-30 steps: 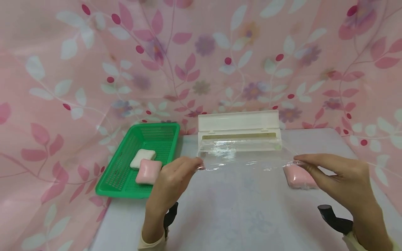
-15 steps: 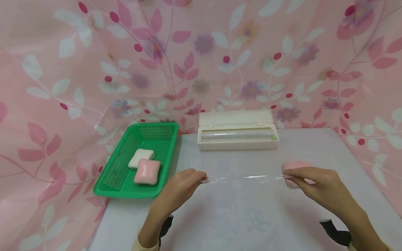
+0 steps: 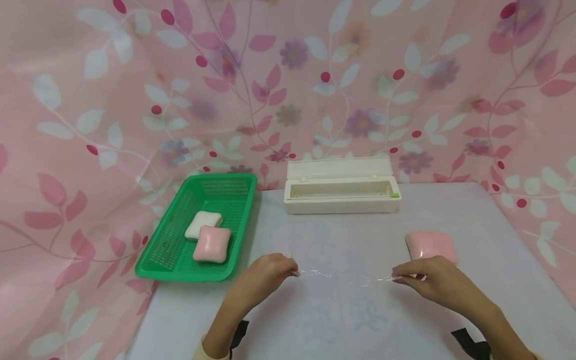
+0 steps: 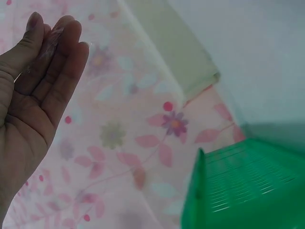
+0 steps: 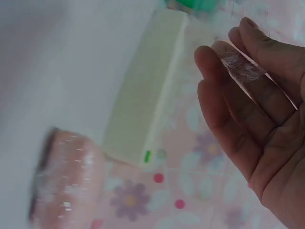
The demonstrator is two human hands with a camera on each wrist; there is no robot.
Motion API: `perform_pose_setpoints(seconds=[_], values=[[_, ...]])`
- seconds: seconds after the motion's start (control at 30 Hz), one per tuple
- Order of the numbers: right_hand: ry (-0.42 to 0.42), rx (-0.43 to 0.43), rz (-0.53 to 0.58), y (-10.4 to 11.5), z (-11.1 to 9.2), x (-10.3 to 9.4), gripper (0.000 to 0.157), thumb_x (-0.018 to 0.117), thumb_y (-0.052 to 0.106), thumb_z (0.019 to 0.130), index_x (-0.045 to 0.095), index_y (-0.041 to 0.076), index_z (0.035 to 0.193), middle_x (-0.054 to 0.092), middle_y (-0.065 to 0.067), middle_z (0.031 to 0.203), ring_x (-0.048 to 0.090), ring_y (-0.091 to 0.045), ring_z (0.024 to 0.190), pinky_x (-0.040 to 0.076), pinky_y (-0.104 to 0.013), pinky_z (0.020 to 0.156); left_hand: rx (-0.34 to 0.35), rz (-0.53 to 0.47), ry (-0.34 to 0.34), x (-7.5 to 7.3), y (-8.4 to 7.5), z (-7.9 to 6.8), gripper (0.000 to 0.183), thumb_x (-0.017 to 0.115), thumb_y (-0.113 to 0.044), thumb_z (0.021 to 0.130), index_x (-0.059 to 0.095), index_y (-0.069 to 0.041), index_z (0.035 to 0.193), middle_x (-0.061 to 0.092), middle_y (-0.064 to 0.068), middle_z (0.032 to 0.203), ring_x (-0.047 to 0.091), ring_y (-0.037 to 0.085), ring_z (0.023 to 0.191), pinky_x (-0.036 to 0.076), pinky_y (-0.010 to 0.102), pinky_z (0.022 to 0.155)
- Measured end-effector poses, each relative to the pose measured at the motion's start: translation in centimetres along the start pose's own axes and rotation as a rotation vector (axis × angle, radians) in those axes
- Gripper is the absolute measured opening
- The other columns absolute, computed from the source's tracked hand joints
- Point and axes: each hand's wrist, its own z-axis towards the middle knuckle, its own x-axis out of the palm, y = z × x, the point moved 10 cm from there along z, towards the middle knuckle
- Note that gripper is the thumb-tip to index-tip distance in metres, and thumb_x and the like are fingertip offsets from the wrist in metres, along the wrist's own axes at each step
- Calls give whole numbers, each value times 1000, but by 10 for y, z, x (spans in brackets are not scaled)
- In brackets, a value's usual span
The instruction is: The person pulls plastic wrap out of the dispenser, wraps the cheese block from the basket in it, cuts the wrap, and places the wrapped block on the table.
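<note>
A strip of clear cling film spans the space between my two hands, low over the table in the head view. My left hand pinches its left end between thumb and fingers. At the other end my right hand pinches a bunched corner, seen as crinkled film in the right wrist view. Just behind the right hand lies a pink, soap-like bar, shiny with clear wrap in the right wrist view. Beyond the hands stands a white cling film box with its lid raised.
On the left, a green basket holds a white bar and a pink bar. A small green slider sits at the box's right end. Behind the table hangs a pink floral cloth.
Both hands have drawn the film back from the box towards the person and lower. The film no longer overlaps the box, and the hands have come slightly closer together.
</note>
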Motion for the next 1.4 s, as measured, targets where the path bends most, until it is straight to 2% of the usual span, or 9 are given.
perform_pose_setpoints(seconds=[0.13, 0.33, 0.43, 0.57, 0.67, 0.83, 1.13, 1.23, 1.4], values=[[-7, -27, -35, -5, -13, 15, 31, 87, 6, 67, 79, 24, 91, 73, 12, 91, 65, 1, 78, 46, -12, 63, -2, -13, 41, 25, 6, -9, 8, 79, -9, 82, 73, -13, 85, 69, -9, 80, 61, 3, 76, 47, 12, 72], [-51, -56, -185, -13, -36, 42, 31, 88, 12, 66, 80, 22, 94, 74, 11, 98, 70, -7, 87, 47, -11, 74, -39, -8, 72, 60, 18, -24, 8, 81, -9, 79, 75, -12, 83, 66, -9, 83, 60, 0, 79, 47, 12, 73], [-58, -73, -256, -17, -44, 55, 33, 88, 13, 65, 80, 20, 96, 74, 11, 100, 70, -10, 88, 49, -18, 75, -90, 22, 108, 76, 27, -29, 7, 80, -11, 80, 78, -14, 85, 66, -9, 86, 61, 1, 82, 48, 14, 74], [-26, -64, -295, -21, -46, 67, 31, 86, 13, 67, 80, 20, 96, 74, 9, 100, 71, -13, 89, 54, -31, 72, -149, 53, 169, 90, 36, -34, 9, 77, -8, 83, 79, -14, 88, 67, -9, 86, 62, 2, 83, 49, 16, 74], [30, -37, -282, -22, -44, 73, 26, 84, 12, 70, 80, 19, 95, 74, 7, 99, 71, -15, 87, 55, -36, 69, -174, 53, 206, 94, 38, -36, 12, 74, -5, 83, 80, -13, 90, 68, -8, 85, 63, 3, 82, 50, 17, 74], [142, 14, -263, -26, -43, 85, 21, 81, 12, 75, 80, 15, 96, 74, 4, 101, 71, -17, 88, 56, -37, 69, -217, 48, 247, 95, 39, -38, 14, 73, -4, 84, 80, -13, 91, 67, -9, 84, 61, 2, 79, 50, 19, 72], [196, 62, -287, -25, -44, 90, 26, 79, 13, 78, 78, 13, 104, 73, 1, 107, 71, -22, 90, 55, -39, 70, -292, 54, 355, 92, 32, -47, 11, 82, -14, 79, 78, -13, 89, 64, -9, 86, 59, 4, 78, 50, 22, 71], [213, 88, -284, -24, -42, 91, 24, 79, 12, 79, 78, 11, 103, 74, -1, 106, 71, -24, 90, 56, -39, 71, -298, 51, 360, 90, 31, -48, 11, 83, -15, 79, 78, -14, 89, 64, -9, 87, 60, 4, 79, 50, 22, 72], [193, 93, -275, -22, -40, 89, 22, 79, 11, 78, 79, 11, 100, 74, -1, 103, 72, -26, 88, 56, -39, 70, -286, 77, 345, 91, 31, -49, 11, 84, -13, 77, 77, -14, 86, 64, -9, 87, 60, 5, 79, 50, 22, 71]])
